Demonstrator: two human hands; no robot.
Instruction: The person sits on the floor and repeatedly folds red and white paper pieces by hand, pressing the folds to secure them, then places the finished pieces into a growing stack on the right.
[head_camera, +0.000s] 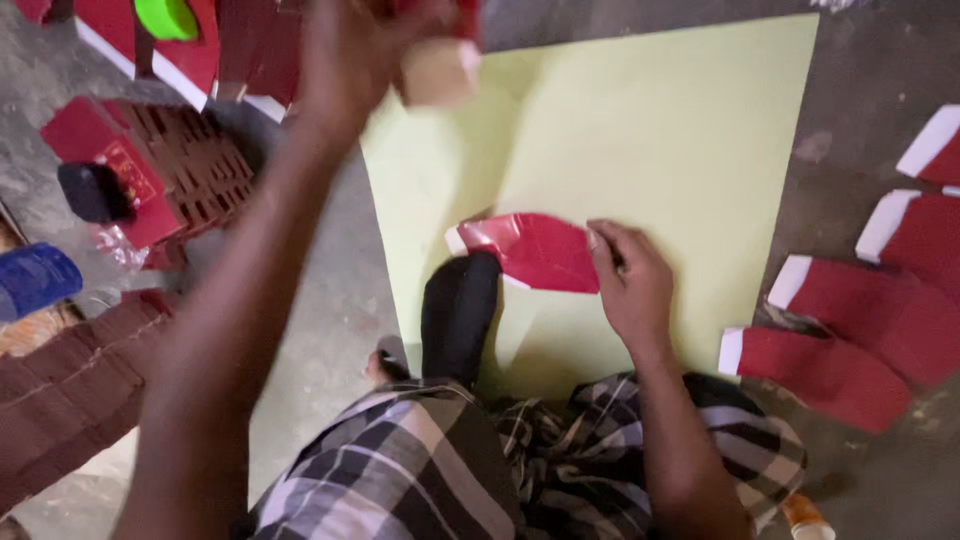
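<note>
At the bottom of the frame I see checked cloth (420, 480) over my lap. Just above it, mid-frame, my right hand (630, 285) presses its fingers down on a folded red sheet (540, 250) lying on the pale card (680, 130) on the floor (320, 300); the sheet looks only partly folded. At right, four finished-looking red pieces (850, 340) lie in a row. Further up, my left hand (360, 60), blurred, grips a pale block (440, 70). A red stack (170, 160) waits at upper left, apparently still to do.
</note>
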